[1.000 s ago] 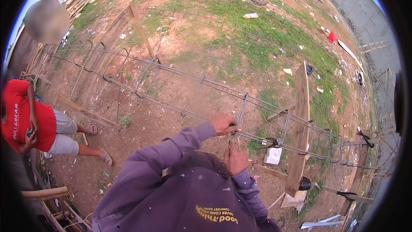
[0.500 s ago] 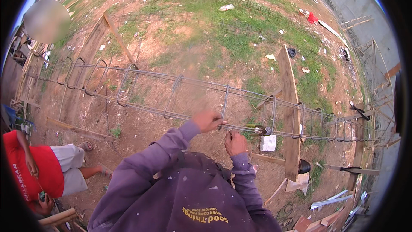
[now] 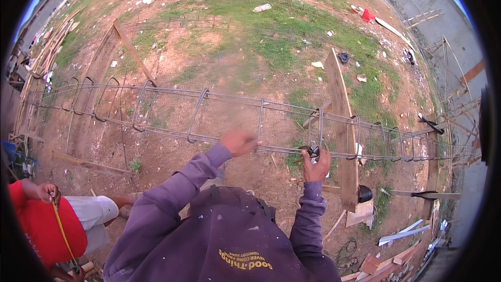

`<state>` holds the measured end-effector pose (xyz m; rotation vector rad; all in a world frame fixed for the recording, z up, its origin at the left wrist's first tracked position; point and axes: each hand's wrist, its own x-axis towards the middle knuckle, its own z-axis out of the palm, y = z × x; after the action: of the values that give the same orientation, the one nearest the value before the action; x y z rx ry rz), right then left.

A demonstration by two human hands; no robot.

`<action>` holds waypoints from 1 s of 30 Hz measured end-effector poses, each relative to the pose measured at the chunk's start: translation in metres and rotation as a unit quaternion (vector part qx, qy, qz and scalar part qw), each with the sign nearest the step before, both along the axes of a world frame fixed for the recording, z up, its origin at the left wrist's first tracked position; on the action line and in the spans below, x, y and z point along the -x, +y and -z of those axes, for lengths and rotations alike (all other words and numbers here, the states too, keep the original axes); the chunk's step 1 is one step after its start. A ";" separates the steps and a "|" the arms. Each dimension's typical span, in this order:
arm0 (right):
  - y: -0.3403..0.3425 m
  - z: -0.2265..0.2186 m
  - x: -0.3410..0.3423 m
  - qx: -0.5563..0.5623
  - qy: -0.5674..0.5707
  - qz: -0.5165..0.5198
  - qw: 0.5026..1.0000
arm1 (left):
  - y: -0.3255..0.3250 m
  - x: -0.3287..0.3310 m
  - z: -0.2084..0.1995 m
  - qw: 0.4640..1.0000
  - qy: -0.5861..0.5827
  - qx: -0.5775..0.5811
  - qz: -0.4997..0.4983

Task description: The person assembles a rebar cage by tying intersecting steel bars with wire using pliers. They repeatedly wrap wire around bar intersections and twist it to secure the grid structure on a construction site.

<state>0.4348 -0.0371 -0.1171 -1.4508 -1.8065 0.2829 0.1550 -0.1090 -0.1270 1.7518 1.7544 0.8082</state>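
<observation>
A long rebar cage [image 3: 229,96] of thin parallel bars with square stirrups runs across in front of me. My left hand [image 3: 239,142] is closed at the lower end of a stirrup [image 3: 261,117], fingertips pinched where it meets the near bar; any tie wire there is too small to make out. My right hand [image 3: 316,166] has its fingers closed round dark-headed pliers [image 3: 313,150], which sit on the near bars beside another stirrup. Its fingers partly hide the handles.
An upright wooden board [image 3: 344,125] supports the cage on my right, and a slanted timber [image 3: 134,52] stands at left. A co-worker in a red shirt [image 3: 49,224] holds a yellow measuring tape [image 3: 63,227] at lower left. Scrap boards [image 3: 386,266] lie at lower right.
My right hand has moved right from beside the left hand onto the pliers. The left hand stays at the stirrup. The co-worker has raised a hand, with the yellow tape now drawn out.
</observation>
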 end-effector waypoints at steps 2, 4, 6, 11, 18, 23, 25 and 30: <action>0.014 0.014 -0.003 0.035 -0.024 -0.029 0.999 | 0.000 0.001 -0.001 1.000 0.011 0.008 -0.001; 0.015 0.014 -0.005 0.019 0.017 -0.052 0.998 | 0.000 0.003 -0.002 1.000 0.008 0.018 -0.002; 0.012 -0.007 -0.012 -0.005 0.021 -0.044 0.999 | -0.001 0.005 -0.001 1.000 -0.015 0.006 0.003; 0.019 -0.132 -0.050 -0.052 0.284 -0.094 0.953 | -0.002 0.010 0.004 0.999 -0.023 0.013 0.044; -0.001 -0.117 0.000 0.260 0.462 -0.188 0.826 | 0.001 0.008 -0.003 0.995 0.041 0.071 0.055; 0.005 -0.065 0.006 0.592 0.169 -0.282 0.736 | 0.001 0.013 -0.007 0.995 0.025 0.057 0.071; 0.011 -0.056 0.013 0.621 0.071 -0.339 0.703 | 0.001 0.015 -0.003 0.996 0.021 0.040 0.076; 0.025 -0.068 0.045 0.550 -0.214 -0.437 0.679 | -0.001 0.018 0.006 0.997 -0.011 -0.003 0.074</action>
<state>0.3902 -0.0125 -0.0493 -1.1911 -2.8430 1.9420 0.1374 -0.1103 -0.1335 1.8437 1.5888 0.7672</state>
